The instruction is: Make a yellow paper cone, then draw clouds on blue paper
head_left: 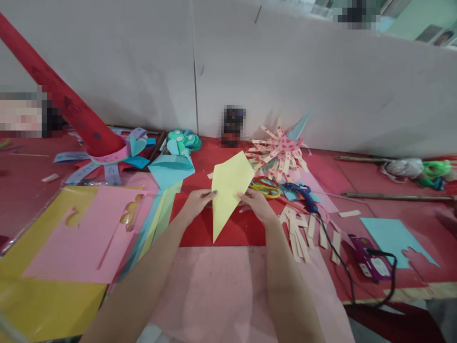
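Note:
A sheet of pale yellow paper (230, 190), pointed at its lower end, is held up between both hands. My left hand (196, 204) pinches its left edge with thumb and fingers. On the opposite edge, my right hand (257, 204) grips the paper, the thumb on the near face. Under it lies red paper (221, 233) on a pink sheet (210, 286). Scissors with red and yellow handles (266, 187) rest just beyond my right hand. Left of the yellow sheet sits a blue paper cone (173, 170).
A blue glue gun (303, 193) with a black cord lies right, near cut paper strips (296, 233) and a purple power strip (371, 259). Pink and yellow sheets (82, 238) cover the left. A tall red cone (67, 100) and a fringed paper decoration (282, 147) stand behind.

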`<state>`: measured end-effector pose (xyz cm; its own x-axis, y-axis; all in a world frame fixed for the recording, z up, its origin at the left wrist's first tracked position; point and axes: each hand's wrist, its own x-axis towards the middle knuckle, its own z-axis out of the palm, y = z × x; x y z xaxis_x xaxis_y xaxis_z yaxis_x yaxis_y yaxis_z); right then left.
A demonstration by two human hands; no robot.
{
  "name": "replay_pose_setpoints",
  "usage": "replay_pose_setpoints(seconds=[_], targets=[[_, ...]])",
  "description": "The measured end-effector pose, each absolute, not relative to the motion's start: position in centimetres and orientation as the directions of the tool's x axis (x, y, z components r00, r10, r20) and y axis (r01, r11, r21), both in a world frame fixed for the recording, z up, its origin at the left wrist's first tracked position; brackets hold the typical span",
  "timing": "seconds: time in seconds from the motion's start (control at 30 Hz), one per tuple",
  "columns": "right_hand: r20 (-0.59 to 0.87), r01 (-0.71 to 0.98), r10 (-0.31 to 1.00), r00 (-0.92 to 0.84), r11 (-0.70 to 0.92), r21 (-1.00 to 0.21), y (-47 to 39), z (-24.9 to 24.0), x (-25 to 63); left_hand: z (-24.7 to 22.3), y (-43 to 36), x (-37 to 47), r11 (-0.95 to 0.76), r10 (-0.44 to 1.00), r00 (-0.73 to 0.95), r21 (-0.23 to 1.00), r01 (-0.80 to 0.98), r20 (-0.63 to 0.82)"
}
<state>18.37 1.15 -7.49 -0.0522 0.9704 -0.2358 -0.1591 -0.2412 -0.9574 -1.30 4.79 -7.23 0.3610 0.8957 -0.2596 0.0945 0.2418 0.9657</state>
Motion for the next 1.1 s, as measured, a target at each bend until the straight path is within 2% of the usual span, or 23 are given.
replay_pose_setpoints(seconds=[0.17, 0.5, 0.77, 1.1], targets=[[-0.209, -0.122, 0.977, -0.045, -0.214, -0.969, 1.3, -7.7, 18.7, -6.6, 4.9, -1.8, 0.271, 0.853, 0.439, 0.959, 0.088, -0.281], [-0.189, -0.05, 0.981, -0.034, -0.191, -0.98, 1.5, -7.8, 18.5, -6.8, 5.3, -2.1, 0.235, 0.868, 0.415, 0.961, 0.142, -0.274], [-0.171, -0.039, 0.983, -0.064, -0.174, -0.984, 1.5, -7.8, 18.4, -6.4, 5.3, -2.1, 0.271, 0.799, 0.508, 0.946, 0.176, -0.323], [-0.17, -0.024, 0.983, -0.068, -0.172, -0.985, 1.6, -8.1, 18.6, -6.6, 5.6, -2.4, 0.278, 0.788, 0.526, 0.947, 0.162, -0.321]])
